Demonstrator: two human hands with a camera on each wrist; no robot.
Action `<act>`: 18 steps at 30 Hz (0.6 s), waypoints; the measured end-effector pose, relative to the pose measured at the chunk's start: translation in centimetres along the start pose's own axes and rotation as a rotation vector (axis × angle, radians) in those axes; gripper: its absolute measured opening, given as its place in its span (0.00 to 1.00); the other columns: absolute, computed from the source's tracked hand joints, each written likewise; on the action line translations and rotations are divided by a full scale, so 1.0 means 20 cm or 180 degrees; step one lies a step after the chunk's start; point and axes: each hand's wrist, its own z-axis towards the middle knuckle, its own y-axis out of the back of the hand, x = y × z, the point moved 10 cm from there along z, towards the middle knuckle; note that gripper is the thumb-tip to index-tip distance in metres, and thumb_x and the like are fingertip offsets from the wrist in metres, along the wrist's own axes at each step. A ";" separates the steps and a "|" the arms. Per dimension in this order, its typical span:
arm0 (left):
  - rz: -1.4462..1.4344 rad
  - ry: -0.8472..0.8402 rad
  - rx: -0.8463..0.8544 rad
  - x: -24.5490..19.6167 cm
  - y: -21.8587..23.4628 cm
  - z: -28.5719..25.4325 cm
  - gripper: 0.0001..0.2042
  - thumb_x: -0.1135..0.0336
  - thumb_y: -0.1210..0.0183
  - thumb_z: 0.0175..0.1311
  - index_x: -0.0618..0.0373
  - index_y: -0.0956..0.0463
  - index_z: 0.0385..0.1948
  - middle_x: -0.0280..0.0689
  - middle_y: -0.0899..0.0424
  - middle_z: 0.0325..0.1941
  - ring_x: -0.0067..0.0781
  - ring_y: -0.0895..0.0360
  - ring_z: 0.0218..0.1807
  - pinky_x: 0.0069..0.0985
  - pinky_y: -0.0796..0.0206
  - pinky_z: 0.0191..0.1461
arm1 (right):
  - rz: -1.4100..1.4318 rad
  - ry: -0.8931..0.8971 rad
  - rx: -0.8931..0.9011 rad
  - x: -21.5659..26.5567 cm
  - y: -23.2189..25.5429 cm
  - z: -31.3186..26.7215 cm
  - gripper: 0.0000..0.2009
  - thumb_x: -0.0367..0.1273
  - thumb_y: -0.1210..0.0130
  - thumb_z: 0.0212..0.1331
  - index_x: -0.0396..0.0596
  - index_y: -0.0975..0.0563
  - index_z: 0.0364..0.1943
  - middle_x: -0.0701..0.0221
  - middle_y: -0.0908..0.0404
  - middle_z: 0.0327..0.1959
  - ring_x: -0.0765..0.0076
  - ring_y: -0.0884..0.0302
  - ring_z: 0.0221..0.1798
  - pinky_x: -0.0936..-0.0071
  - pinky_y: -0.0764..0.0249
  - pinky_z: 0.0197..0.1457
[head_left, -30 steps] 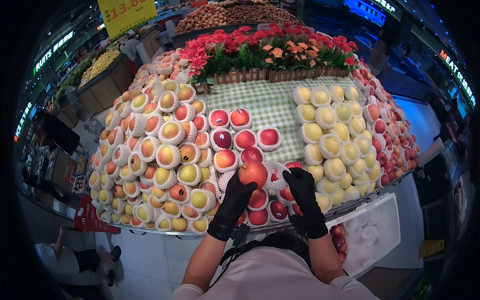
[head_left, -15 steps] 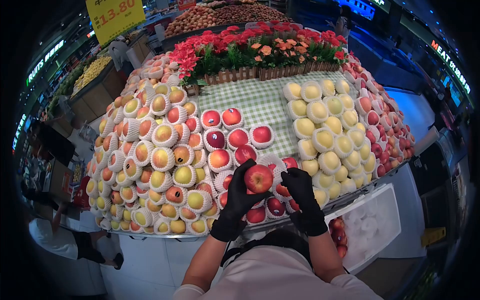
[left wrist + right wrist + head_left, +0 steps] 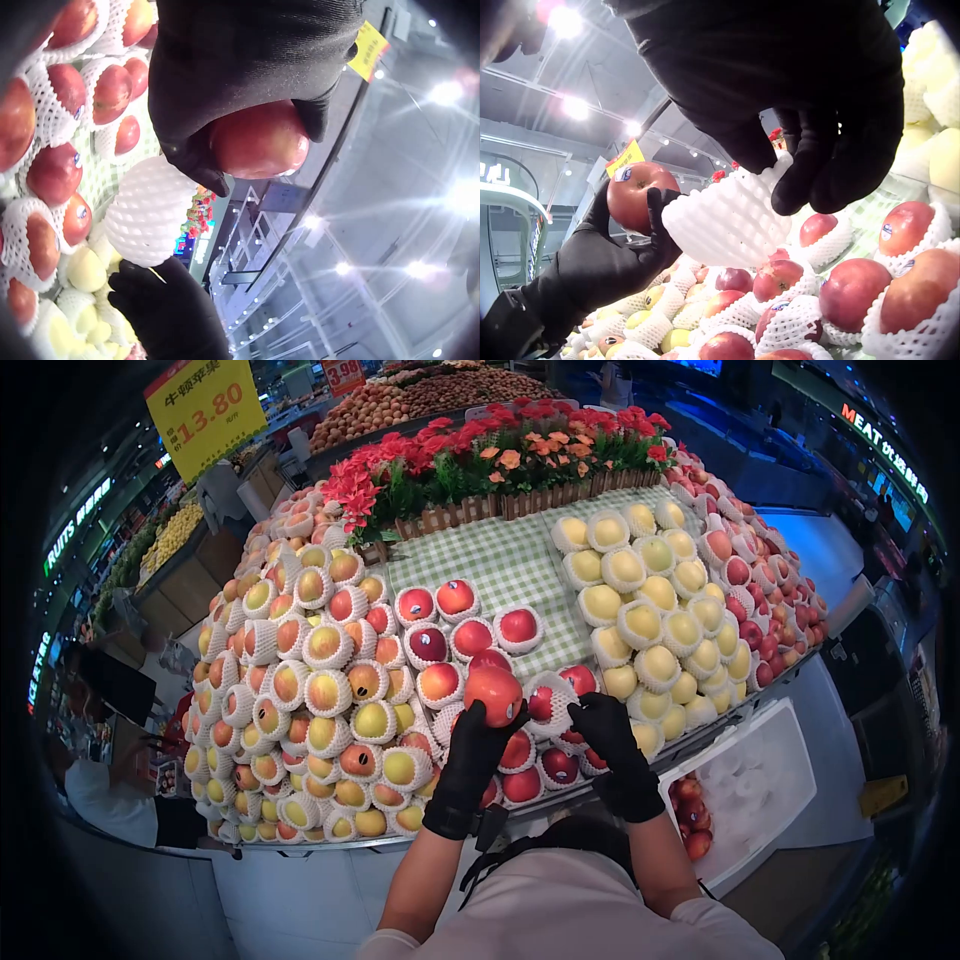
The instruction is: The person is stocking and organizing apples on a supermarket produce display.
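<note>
My black-gloved left hand [image 3: 473, 755] grips a bare red apple [image 3: 493, 695] above the display, fingers and thumb around its sides. A small sticker shows on the apple in the right wrist view. My right hand [image 3: 612, 735], also gloved in black, pinches the edge of a white foam net sleeve [image 3: 727, 221] between thumb and fingers. The sleeve hangs just to the right of the apple, apart from it in the head view. Below both hands lie red apples [image 3: 519, 628] in foam nets, some partly hidden by the gloves.
Yellow-red apples [image 3: 325, 645] in nets are piled at left, pale yellow fruit [image 3: 657, 667] at right. Green checked cloth [image 3: 470, 560] runs back to a small wooden fence [image 3: 440, 520] with red flowers. A white box [image 3: 760, 780] with red apples and foam stands at lower right.
The left hand has turned the apple: its end faced up half a second ago, now a side with a sticker shows. The right hand keeps pinching the foam net sleeve. The head view has shifted slightly.
</note>
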 end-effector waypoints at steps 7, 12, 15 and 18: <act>0.3471 -0.0748 0.0176 -0.01 0.05 0.02 0.30 0.48 0.46 0.68 0.61 0.40 0.63 0.45 0.30 0.61 0.34 0.33 0.63 0.33 0.45 0.71 | -0.0125 -0.0122 0.0189 -0.04 -0.10 -0.04 0.17 0.43 0.41 0.56 0.41 0.18 0.35 0.56 0.17 0.27 0.54 0.17 0.35 0.62 0.23 0.41; 0.8621 -0.2864 0.0366 0.01 -0.11 -0.12 0.30 0.55 0.41 0.65 0.58 0.41 0.64 0.40 0.32 0.64 0.34 0.34 0.65 0.42 0.47 0.71 | 0.0065 -0.0266 0.0223 0.02 -0.11 -0.11 0.17 0.43 0.42 0.57 0.41 0.18 0.34 0.56 0.17 0.28 0.53 0.18 0.34 0.62 0.24 0.43; 1.1889 -0.3880 0.0320 0.07 -0.09 -0.12 0.29 0.60 0.40 0.64 0.56 0.39 0.64 0.37 0.33 0.64 0.32 0.34 0.64 0.44 0.44 0.70 | 0.0023 -0.0201 0.0082 -0.01 -0.11 -0.11 0.16 0.42 0.43 0.57 0.41 0.18 0.35 0.55 0.17 0.30 0.51 0.18 0.36 0.61 0.24 0.44; 1.3492 -0.4617 0.0978 0.12 0.02 -0.11 0.34 0.59 0.37 0.61 0.60 0.43 0.66 0.41 0.36 0.64 0.31 0.36 0.64 0.30 0.40 0.69 | 0.0083 -0.0232 -0.0068 -0.09 -0.12 -0.11 0.16 0.41 0.43 0.58 0.41 0.18 0.36 0.54 0.16 0.32 0.50 0.18 0.39 0.60 0.24 0.44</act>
